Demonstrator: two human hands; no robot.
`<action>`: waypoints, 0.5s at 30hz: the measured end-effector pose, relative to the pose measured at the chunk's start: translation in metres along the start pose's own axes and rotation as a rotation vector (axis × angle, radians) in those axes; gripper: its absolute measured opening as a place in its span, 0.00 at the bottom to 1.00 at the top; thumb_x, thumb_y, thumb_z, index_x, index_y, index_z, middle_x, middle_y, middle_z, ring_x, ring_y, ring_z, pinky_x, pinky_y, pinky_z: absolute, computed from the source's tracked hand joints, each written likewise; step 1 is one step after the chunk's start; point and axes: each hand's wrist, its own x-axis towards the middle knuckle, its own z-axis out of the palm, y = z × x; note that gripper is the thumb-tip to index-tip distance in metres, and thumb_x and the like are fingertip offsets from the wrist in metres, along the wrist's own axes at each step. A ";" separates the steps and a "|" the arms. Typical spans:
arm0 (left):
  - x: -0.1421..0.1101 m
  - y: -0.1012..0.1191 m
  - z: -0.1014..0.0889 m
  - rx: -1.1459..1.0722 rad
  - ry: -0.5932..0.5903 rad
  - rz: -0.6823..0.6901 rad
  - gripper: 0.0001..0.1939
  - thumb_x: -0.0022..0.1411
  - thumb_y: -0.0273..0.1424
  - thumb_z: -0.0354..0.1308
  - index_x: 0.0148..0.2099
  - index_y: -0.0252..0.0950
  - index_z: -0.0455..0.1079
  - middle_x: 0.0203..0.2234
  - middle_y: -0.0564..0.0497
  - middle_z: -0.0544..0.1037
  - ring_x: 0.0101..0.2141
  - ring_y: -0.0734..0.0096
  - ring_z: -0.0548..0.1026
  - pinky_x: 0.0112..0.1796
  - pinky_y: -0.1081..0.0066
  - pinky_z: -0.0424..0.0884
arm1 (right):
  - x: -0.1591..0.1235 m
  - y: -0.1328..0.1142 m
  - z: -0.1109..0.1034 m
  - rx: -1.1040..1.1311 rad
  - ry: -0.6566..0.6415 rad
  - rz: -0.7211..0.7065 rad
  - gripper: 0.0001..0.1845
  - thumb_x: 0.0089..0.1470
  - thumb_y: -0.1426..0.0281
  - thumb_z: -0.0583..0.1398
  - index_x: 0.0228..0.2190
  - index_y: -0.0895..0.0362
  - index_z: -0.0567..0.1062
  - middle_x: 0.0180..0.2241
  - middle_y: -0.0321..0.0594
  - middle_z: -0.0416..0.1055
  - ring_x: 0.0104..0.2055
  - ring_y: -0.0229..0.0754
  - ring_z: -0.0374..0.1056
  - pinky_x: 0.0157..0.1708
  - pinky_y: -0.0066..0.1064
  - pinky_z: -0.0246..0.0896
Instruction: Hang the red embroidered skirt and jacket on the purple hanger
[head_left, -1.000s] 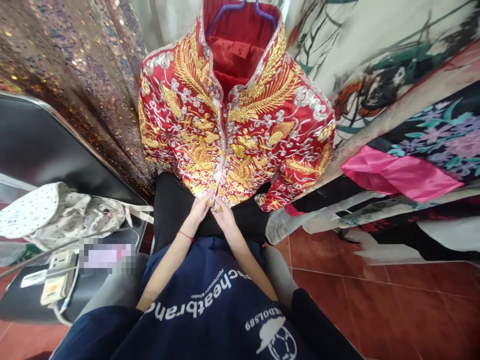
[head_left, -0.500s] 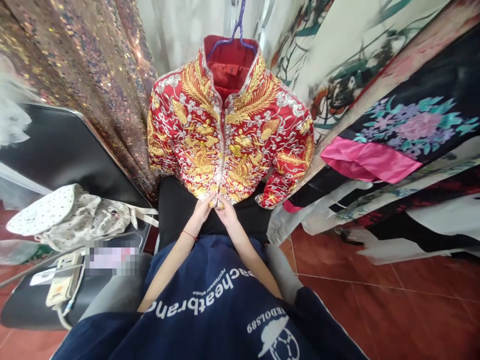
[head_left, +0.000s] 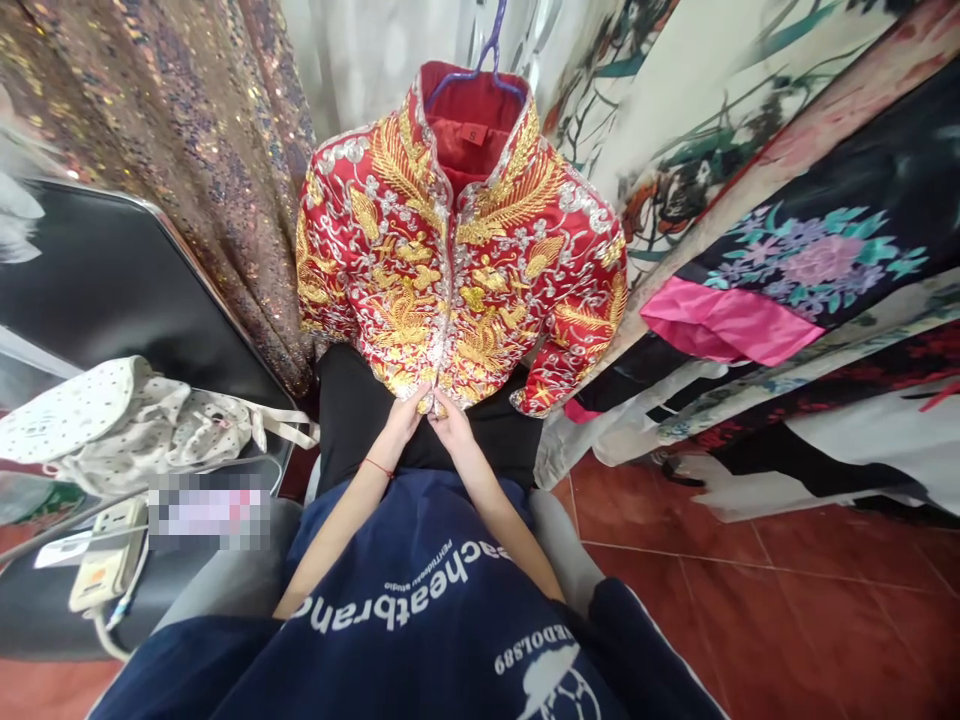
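Observation:
A red jacket with gold and silver embroidery hangs from a purple hanger in front of me. Its front edges meet along the middle, and a red label marked S shows inside the standing collar. My left hand, with a red string at the wrist, pinches the bottom hem on the left of the front opening. Close beside it, my right hand pinches the hem on the other side. The fingertips partly hide the lowest part of the opening.
On the left, a black chair holds a dotted white cloth bag and a power strip. A sequined curtain hangs behind it. Hanging garments crowd the right side above red floor tiles.
Both hands keep the same pinch on the jacket hem. The view has shifted slightly, moving the chair and its things toward the left edge; the jacket's collar leans a little to the right.

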 end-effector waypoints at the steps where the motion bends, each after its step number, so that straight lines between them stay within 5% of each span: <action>1: 0.000 0.000 0.000 0.004 -0.002 -0.002 0.23 0.52 0.19 0.72 0.51 0.30 0.77 0.47 0.40 0.83 0.46 0.64 0.82 0.57 0.62 0.73 | 0.000 0.001 0.000 0.004 0.002 -0.002 0.14 0.43 0.75 0.71 0.35 0.54 0.79 0.33 0.34 0.80 0.30 0.33 0.71 0.21 0.22 0.61; 9: -0.004 0.001 0.000 0.002 -0.009 0.032 0.21 0.52 0.19 0.72 0.49 0.29 0.77 0.46 0.41 0.83 0.46 0.64 0.82 0.56 0.63 0.74 | 0.002 0.006 -0.003 0.011 -0.009 -0.016 0.15 0.42 0.74 0.70 0.36 0.54 0.80 0.36 0.35 0.81 0.31 0.33 0.72 0.21 0.21 0.61; 15: -0.004 -0.012 0.005 -0.003 0.038 0.073 0.24 0.48 0.17 0.74 0.49 0.30 0.78 0.46 0.41 0.84 0.50 0.61 0.81 0.59 0.61 0.72 | 0.004 0.003 -0.004 0.011 0.002 -0.091 0.18 0.49 0.74 0.68 0.44 0.53 0.79 0.45 0.35 0.80 0.46 0.38 0.76 0.38 0.25 0.73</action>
